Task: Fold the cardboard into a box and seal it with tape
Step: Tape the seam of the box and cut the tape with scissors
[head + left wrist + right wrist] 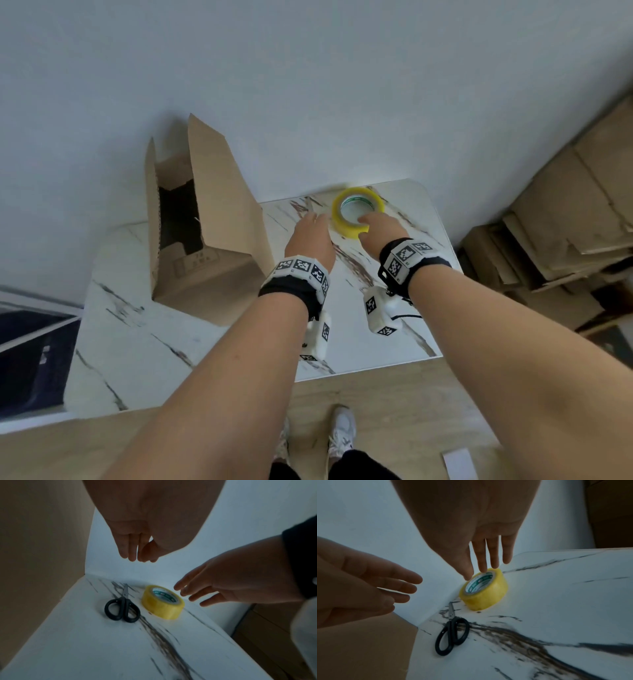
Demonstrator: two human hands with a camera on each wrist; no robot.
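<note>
Clearly the right hand (380, 228) is nearer, its straight, slightly spread fingers (482, 563) just reaching the tape roll (483, 589) lying flat on the desk (137, 329), while the left hand (310, 236) hovers loose above the scissors (122, 608).

Right hand (471, 524): reaching down from the top, fingers straight, fingertips (482, 569) at the top rim of the tape roll (485, 590).
Tape roll: yellow, flat on the marble table (556, 608), at its far edge by the wall.
Scissors (452, 632): black-handled, just beside the roll, blades toward it.
Left hand (359, 582): fingers extended, above the cardboard (364, 649).
</note>
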